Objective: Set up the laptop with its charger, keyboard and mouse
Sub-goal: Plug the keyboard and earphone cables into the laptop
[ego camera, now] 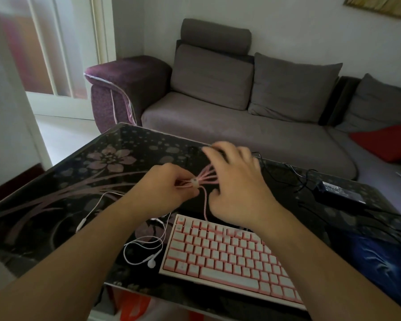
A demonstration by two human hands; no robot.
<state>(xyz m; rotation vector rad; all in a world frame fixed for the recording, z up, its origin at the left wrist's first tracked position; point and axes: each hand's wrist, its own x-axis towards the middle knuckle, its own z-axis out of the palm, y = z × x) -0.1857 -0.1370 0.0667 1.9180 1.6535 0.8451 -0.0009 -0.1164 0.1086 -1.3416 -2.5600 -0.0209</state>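
A pink and white keyboard (227, 256) lies at the near edge of the dark flowered glass table (79, 181). Its pink cable (205, 205) runs up to a bundle of loops held by a small white tie (195, 181). My left hand (164, 186) pinches the bundle at the tie. My right hand (236, 181) is above the loops with fingers spread and blurred, some loops running up to its fingers. A black charger brick (340, 191) with black cord (294, 174) lies at the right. The laptop and mouse are not plainly visible.
White earphones (146, 249) lie tangled left of the keyboard. A blue patterned mouse pad (380, 258) sits at the right near edge. Behind the table stands a grey and purple sofa (241, 112) with a red cushion (387, 142).
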